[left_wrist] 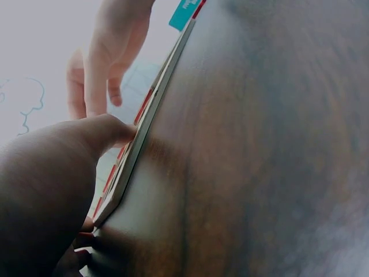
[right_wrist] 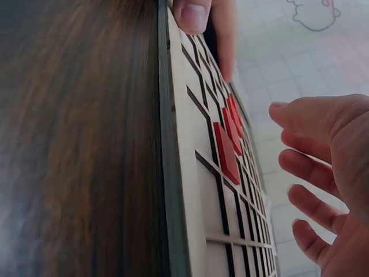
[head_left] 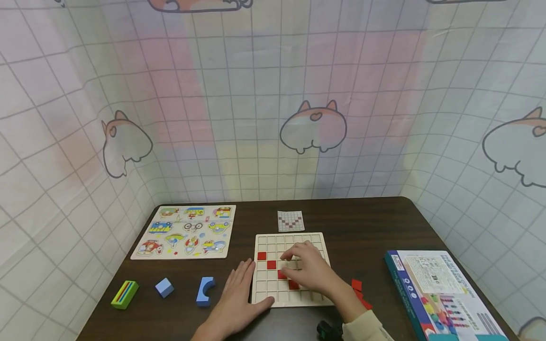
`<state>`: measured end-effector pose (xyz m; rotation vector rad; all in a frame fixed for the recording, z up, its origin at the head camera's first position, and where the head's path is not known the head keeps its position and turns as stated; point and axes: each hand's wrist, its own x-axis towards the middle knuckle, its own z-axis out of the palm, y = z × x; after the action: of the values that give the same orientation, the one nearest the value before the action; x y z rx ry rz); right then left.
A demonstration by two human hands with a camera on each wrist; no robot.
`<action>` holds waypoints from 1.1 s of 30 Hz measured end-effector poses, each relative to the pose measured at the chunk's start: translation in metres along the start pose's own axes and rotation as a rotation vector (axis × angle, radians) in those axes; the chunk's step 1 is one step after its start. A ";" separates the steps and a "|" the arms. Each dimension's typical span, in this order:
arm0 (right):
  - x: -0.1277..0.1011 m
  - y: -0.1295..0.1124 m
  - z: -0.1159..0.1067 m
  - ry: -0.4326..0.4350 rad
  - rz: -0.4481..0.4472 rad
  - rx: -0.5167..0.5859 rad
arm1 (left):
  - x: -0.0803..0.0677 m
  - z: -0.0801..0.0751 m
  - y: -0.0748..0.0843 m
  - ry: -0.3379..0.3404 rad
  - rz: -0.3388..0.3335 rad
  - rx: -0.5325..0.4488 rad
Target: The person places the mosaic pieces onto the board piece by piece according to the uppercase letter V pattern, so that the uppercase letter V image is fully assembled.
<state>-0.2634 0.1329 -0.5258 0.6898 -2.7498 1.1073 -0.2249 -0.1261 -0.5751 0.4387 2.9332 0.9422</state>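
1. The grid board point(head_left: 281, 299) lies flat on the dark counter point(head_left: 350, 222), between the two hands, its left edge beside the left hand point(head_left: 241, 296).
2. The left hand's grip is spread: straight fingers lie along the board's left edge, and the thumb rests on its near edge, by the near left corner.
3. The right hand point(head_left: 311, 269) hovers above the board's middle and right part, with its grip apart; thumb and fingers curve with a gap between them and hold nothing.
4. Four red tiles point(head_left: 271, 264) sit in the board's cells, stepping diagonally from the left side toward the near middle. The lower two lie just below the right thumb in the head view; the right wrist view shows the hand raised clear of the tiles.
5. More red tiles point(head_left: 356, 284) lie loose on the counter, right of the board, beside the right forearm.
6. A small pattern card point(head_left: 291, 221) lies just beyond the board's far edge.
7. A picture board point(head_left: 200, 237) lies far left; nearer are a green striped block point(head_left: 125, 294), a blue cube point(head_left: 164, 287) and a blue arch point(head_left: 201, 297).
8. A box point(head_left: 431, 279) lies at the right.
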 end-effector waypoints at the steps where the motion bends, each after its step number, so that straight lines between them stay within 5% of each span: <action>1: -0.002 0.001 -0.001 0.004 0.006 -0.004 | 0.000 0.000 0.000 0.001 0.001 -0.001; 33: -0.055 0.032 -0.042 0.094 0.103 -0.044 | 0.001 -0.001 0.002 -0.029 -0.047 0.011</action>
<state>-0.2319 0.2022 -0.5295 0.4828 -2.7483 1.0650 -0.2258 -0.1246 -0.5734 0.3791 2.9106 0.9064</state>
